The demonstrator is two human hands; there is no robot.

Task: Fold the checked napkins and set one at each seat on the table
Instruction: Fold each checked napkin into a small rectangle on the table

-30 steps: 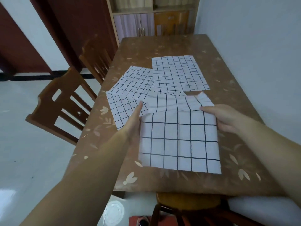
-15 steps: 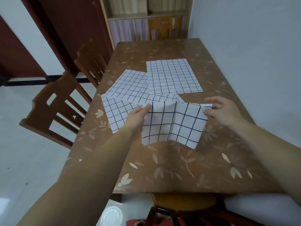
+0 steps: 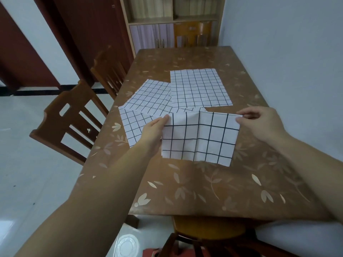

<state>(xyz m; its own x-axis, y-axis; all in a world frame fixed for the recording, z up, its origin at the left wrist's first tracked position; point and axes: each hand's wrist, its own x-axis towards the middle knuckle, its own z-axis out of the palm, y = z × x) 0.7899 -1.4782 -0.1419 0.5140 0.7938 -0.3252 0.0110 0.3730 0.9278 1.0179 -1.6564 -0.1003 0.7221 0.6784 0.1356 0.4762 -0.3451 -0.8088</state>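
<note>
Each hand pinches a top corner of the napkin (image 3: pixel 199 138), left hand (image 3: pixel 154 129) and right hand (image 3: pixel 259 120), hanging it over the table (image 3: pixel 232 191) so its edges line up for folding.

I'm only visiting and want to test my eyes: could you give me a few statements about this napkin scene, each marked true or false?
1. The left hand and the right hand each pinch an upper corner of one checked napkin. True.
2. Farther along the table, other napkins lie flat. True.
3. The table top is plain white. False: it is brown with a leaf pattern.
4. The two wooden chairs stand at the table's right. False: they stand at its left; a wall runs along the right.
</note>
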